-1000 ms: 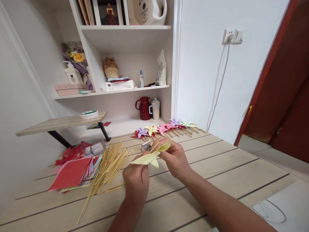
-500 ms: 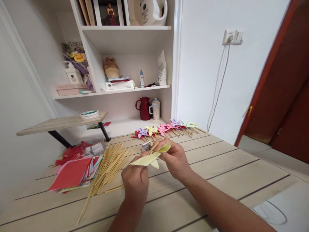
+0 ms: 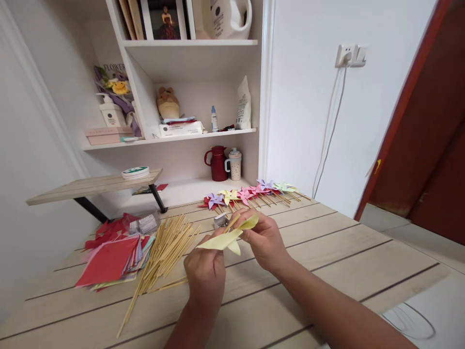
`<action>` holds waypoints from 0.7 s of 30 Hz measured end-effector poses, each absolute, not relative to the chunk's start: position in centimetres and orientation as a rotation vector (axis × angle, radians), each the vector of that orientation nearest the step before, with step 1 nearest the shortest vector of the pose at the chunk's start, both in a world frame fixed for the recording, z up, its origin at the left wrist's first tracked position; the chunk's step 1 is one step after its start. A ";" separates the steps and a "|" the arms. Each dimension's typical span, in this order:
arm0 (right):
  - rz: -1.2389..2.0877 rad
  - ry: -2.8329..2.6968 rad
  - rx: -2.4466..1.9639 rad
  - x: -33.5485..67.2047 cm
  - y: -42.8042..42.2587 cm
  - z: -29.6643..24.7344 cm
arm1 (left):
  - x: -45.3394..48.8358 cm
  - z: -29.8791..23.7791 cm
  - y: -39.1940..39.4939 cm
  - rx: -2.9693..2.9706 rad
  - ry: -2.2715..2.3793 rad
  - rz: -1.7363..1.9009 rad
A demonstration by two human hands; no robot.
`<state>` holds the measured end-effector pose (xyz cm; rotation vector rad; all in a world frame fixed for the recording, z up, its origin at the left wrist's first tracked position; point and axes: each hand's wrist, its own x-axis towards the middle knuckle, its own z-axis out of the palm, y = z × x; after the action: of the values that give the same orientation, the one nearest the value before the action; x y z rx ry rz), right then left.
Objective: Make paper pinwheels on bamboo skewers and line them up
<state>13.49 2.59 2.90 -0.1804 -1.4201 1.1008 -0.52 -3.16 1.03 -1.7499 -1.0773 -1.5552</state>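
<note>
A pale yellow paper pinwheel [image 3: 221, 241] is held between my two hands above the table. My left hand [image 3: 206, 264] is closed on it from the left, with the fingertips hidden behind the paper. On the other side, my right hand [image 3: 262, 237] pinches the pinwheel near its right blade. A thin wooden stick [image 3: 231, 223] shows between the hands, behind the paper; which fingers grip it I cannot tell. Just beyond the hands stands a small open box [image 3: 220, 220] with shiny metal bits in it.
Wooden sticks [image 3: 170, 252] lie in a loose pile to the left, beside stacked coloured paper sheets [image 3: 109, 261] and a clear plastic box [image 3: 145, 223]. Finished pinwheels [image 3: 245, 195] line the back of the table. Behind them are a red jug [image 3: 218, 164] and a speckled cup [image 3: 235, 165].
Both hands and the yellow pinwheel keep almost the same pose. The whole view has shifted very slightly.
</note>
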 end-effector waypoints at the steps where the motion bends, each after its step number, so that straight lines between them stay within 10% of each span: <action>1: 1.102 -1.419 -0.180 13.5 2.6 2.9 | -0.5 1.1 -3.2 -1.751 -1.073 -1.555; 21: 1.019 -1.424 -0.200 13.8 2.4 3.0 | 0.2 0.3 -3.0 -1.954 -1.428 -2.105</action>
<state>13.77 2.45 3.03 -0.2004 -1.4239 1.0189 0.16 -3.04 0.31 -1.9542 -1.4284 -2.1049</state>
